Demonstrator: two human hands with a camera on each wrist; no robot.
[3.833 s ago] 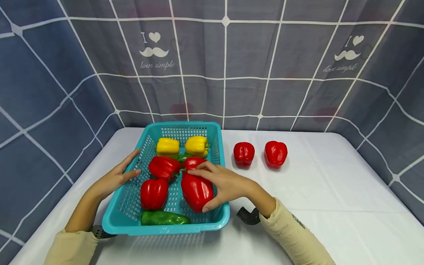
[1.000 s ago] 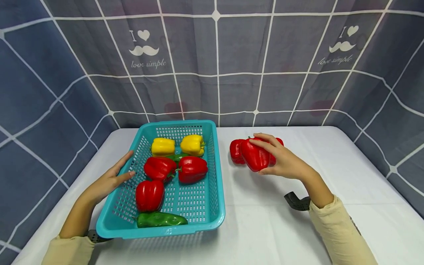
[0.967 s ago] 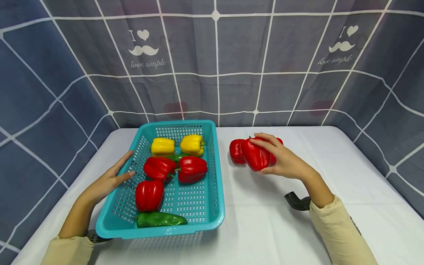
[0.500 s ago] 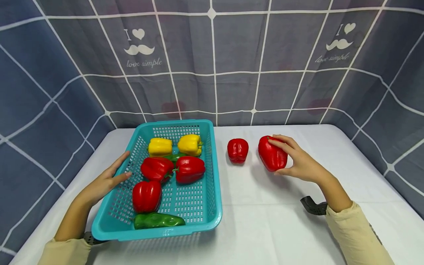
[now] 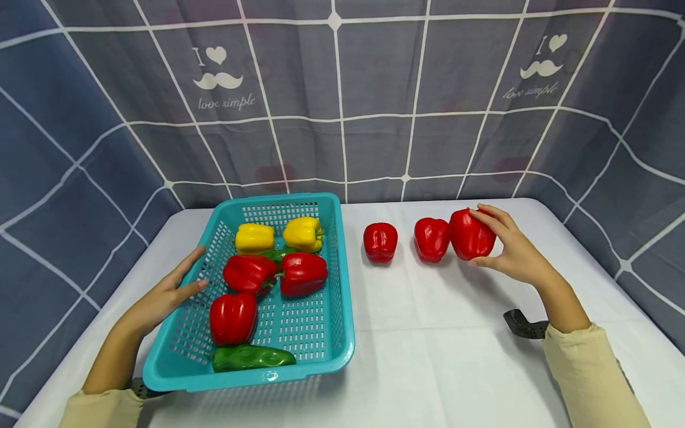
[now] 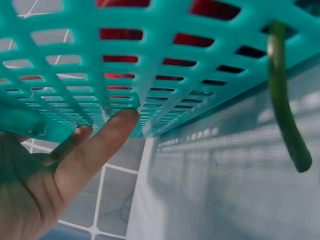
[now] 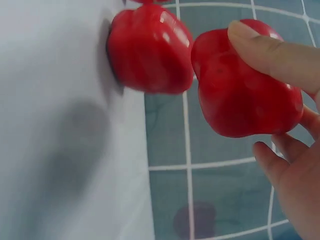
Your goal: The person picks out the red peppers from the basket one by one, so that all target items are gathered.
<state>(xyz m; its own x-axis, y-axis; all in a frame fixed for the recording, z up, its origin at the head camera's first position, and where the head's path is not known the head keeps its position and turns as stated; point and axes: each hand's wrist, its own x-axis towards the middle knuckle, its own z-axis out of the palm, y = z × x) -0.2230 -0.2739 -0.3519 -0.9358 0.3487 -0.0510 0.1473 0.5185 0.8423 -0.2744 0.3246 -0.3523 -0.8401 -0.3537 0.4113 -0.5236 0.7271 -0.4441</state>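
My right hand (image 5: 516,252) pinches a red bell pepper (image 5: 471,235) between thumb and fingers, at the right end of a row of red peppers. In the right wrist view the held pepper (image 7: 245,82) hangs above the white cloth, close beside another red pepper (image 7: 150,50). My left hand (image 5: 163,294) rests its fairly straight fingers against the left side of a turquoise basket (image 5: 345,321). Seen from the left wrist, one finger (image 6: 100,150) touches the slotted outer wall (image 6: 150,75). A green stem (image 6: 287,110) pokes out through a slot.
Inside the basket lie a yellow pepper (image 5: 254,239), another yellow pepper (image 5: 303,233), several red peppers (image 5: 233,318) and a long green pepper (image 5: 253,358). Two red peppers (image 5: 380,242) stand on the white tablecloth (image 5: 417,368). A grey checked curtain (image 5: 374,148) encloses the table's back and sides.
My right hand has lifted a red pepper out of the basket and carried it right, past the two on the cloth. The left hand stays at the basket's side.
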